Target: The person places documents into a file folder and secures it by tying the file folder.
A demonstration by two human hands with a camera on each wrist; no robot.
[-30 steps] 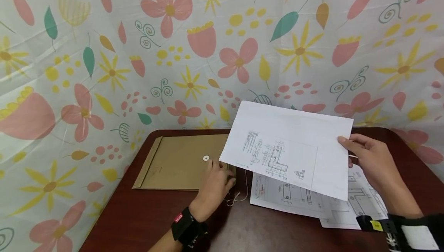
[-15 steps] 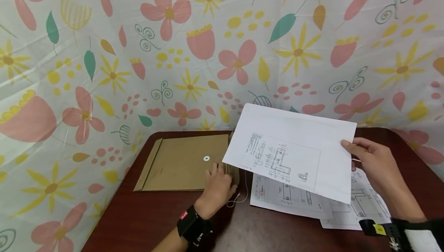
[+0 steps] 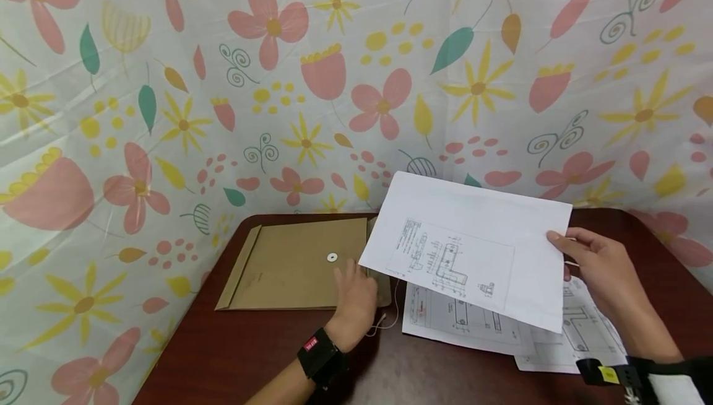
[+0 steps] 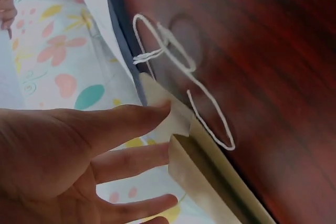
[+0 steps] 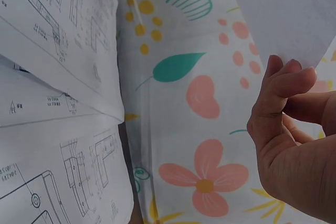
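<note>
A white sheet with a technical drawing (image 3: 473,247) is held up off the table (image 3: 234,355) by the right hand (image 3: 598,265), pinched at its right edge between thumb and fingers; in the right wrist view only a corner of that sheet (image 5: 286,14) can be seen above the fingertips (image 5: 286,77). The print is too small to be read. More drawings (image 3: 501,330) are lying flat right below the held sheet, partly covered by it, so the number of pages can't be told.

Left of the sheet, a brown envelope (image 3: 295,265) is lying flat, its right end hidden behind the paper and the left hand (image 3: 356,300). That hand is kept open, fingers straight and spread, touching the envelope's open flap end (image 4: 184,145). A white string (image 4: 178,77) is looped loose on the table just beside the flap.
</note>
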